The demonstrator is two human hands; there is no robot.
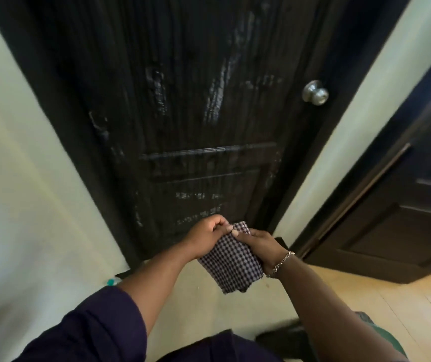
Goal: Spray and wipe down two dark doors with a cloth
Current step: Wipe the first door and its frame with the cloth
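Note:
A dark panelled door (183, 113) fills the middle of the view, closed, with wet streaks and foam marks across its panels. A round silver knob (315, 92) sits on its right side. In front of the door's lower part I hold a folded checked cloth (231, 262) between both hands. My left hand (206, 237) pinches the cloth's top edge from the left. My right hand (260, 245), with a chain bracelet at the wrist, grips the cloth's right side. A second dark door (402, 218) stands open at the right.
Pale green walls (13, 178) flank the closed door. The floor (381, 304) at the lower right is light tile. A small white and teal object (111, 281) lies on the floor near the door's left foot, half hidden by my left arm.

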